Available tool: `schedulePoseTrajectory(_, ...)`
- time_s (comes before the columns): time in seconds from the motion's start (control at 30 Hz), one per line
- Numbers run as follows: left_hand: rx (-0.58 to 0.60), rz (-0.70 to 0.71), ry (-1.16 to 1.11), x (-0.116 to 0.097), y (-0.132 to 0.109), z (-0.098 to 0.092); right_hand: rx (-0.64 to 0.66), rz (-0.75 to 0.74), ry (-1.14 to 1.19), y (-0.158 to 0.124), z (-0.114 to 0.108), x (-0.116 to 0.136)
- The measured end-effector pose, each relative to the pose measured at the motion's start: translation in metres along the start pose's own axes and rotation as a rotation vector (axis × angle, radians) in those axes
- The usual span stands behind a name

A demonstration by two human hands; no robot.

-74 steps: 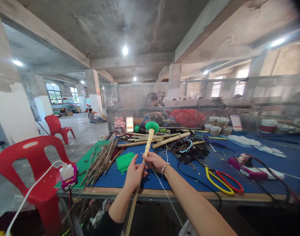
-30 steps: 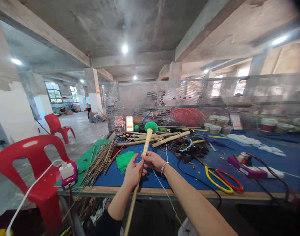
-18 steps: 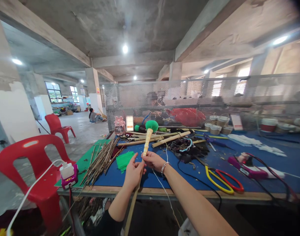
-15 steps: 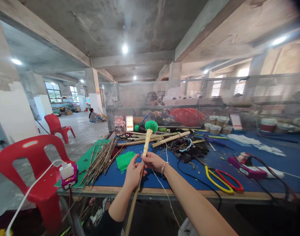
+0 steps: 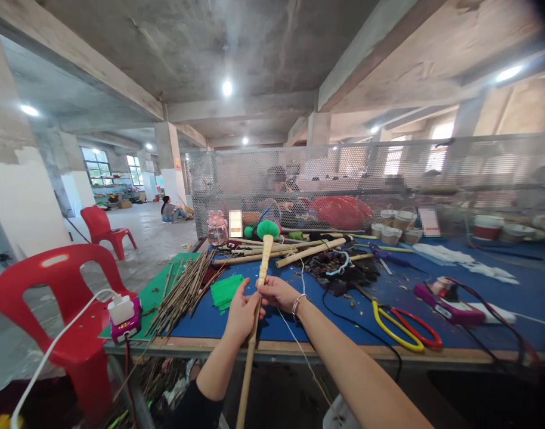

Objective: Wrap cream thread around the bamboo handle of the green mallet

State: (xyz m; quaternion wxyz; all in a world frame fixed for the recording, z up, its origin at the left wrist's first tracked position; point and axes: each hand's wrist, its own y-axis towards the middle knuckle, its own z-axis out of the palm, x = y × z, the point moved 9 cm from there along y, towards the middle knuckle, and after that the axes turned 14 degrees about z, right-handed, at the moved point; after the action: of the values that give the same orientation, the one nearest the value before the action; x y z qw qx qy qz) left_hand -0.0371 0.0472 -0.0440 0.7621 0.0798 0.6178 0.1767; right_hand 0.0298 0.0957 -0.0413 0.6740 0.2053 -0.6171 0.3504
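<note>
Over the table's front edge I hold a bamboo stick with a pale yellow wrapped section and a round green head at its far end. My left hand is closed around the stick just below the wrapping. Beside it, my right hand, with a bracelet at the wrist, pinches the lower end of the wrapping. A thin pale string hangs below my right hand over the table edge. A folded green cloth lies left of the hands.
Thin sticks are heaped left; bamboo poles lie behind. Scissors with yellow and red handles and a purple power strip are on the right. A red chair stands left. Behind the table is a mesh screen.
The stick has turned slightly: its green head has shifted left and a little lower, while its near end has swung right. Both hands stay nearly in place.
</note>
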Motion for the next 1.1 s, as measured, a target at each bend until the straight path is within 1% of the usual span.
schedulePoseTrajectory(0.07, 0.017, -0.006, 0.012, 0.002, 0.0, 0.001, -0.014, 0.002, -0.027, 0.001, -0.002, -0.001)
schedulePoseTrajectory(0.13, 0.008, 0.033, 0.014, 0.001, 0.002, 0.0, -0.047, 0.004, -0.034, 0.001, -0.005, -0.001)
schedulePoseTrajectory(0.27, -0.087, 0.151, 0.033, -0.004, 0.004, -0.01, -0.101, 0.017, -0.034, 0.001, -0.008, 0.0)
schedulePoseTrajectory(0.33, -0.09, 0.137, 0.011, -0.004, 0.004, -0.011, -0.106, 0.011, -0.009, -0.001, -0.008, 0.002)
schedulePoseTrajectory(0.47, -0.033, 0.039, -0.075, 0.001, 0.003, -0.004, -0.061, 0.017, 0.052, -0.002, -0.002, 0.003)
schedulePoseTrajectory(0.57, -0.017, 0.01, -0.074, 0.001, 0.002, -0.002, -0.039, 0.021, 0.029, -0.001, 0.0, 0.002)
schedulePoseTrajectory(0.7, -0.007, 0.006, -0.015, -0.002, 0.002, -0.001, -0.061, 0.025, -0.013, 0.0, -0.002, 0.001)
schedulePoseTrajectory(0.87, -0.001, -0.003, 0.018, -0.004, 0.002, 0.0, -0.065, 0.047, -0.004, 0.002, -0.004, -0.001)
schedulePoseTrajectory(0.97, 0.009, 0.023, 0.021, -0.005, 0.003, 0.001, -0.077, 0.045, 0.011, 0.004, -0.006, -0.003)
schedulePoseTrajectory(1.1, 0.05, 0.052, 0.034, -0.003, 0.004, 0.004, -0.077, 0.046, 0.036, 0.004, -0.006, -0.005)
